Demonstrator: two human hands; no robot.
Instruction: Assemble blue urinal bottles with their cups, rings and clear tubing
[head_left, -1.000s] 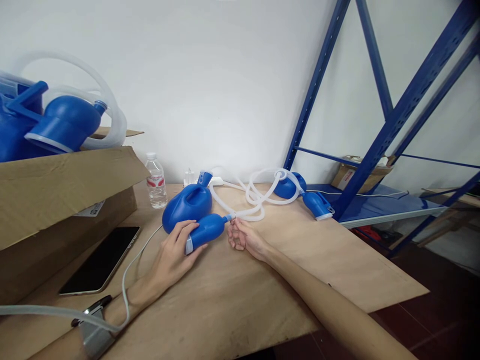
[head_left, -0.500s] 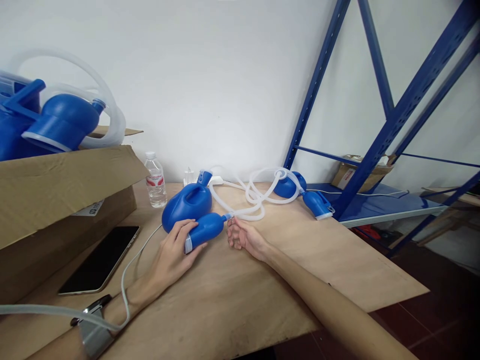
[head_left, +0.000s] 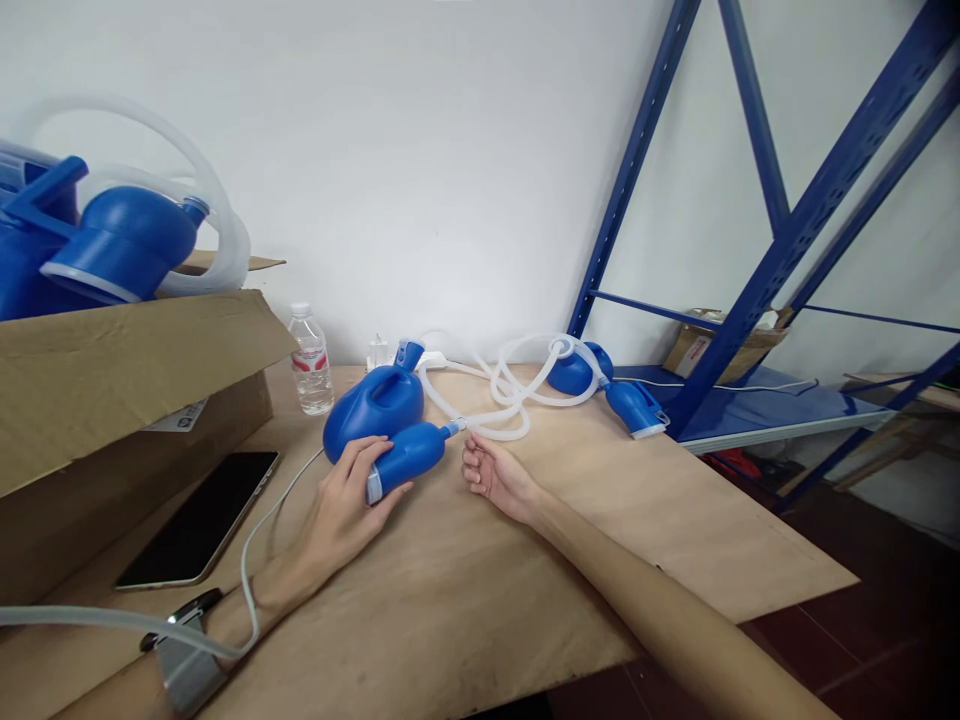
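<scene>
— What is seen to have changed since the earlier frame?

— The right hand (head_left: pixel 499 475) is drawn back from the pale blue connector where the clear hose (head_left: pixel 510 385) meets the blue plastic funnel (head_left: pixel 409 455). Before, its fingertips were at that joint; now it is laid palm-up on the desk (head_left: pixel 600 540), just beside the joint. Its grip is loosely curled and nothing is held in it.

— And the left hand (head_left: pixel 341 505)?

— Its grip is kept closed around the wide, white-rimmed end of the funnel, which is rested on the desk against the blue jug (head_left: pixel 375 405).

— How are the materials described?

— The funnel and jug are moulded in smooth, glossy blue plastic, rounded in shape. The hose is translucent, soft-looking and looped in coils. The desk is surfaced in matt brown board. A corrugated cardboard box (head_left: pixel 112 370) is seen at the left.
</scene>
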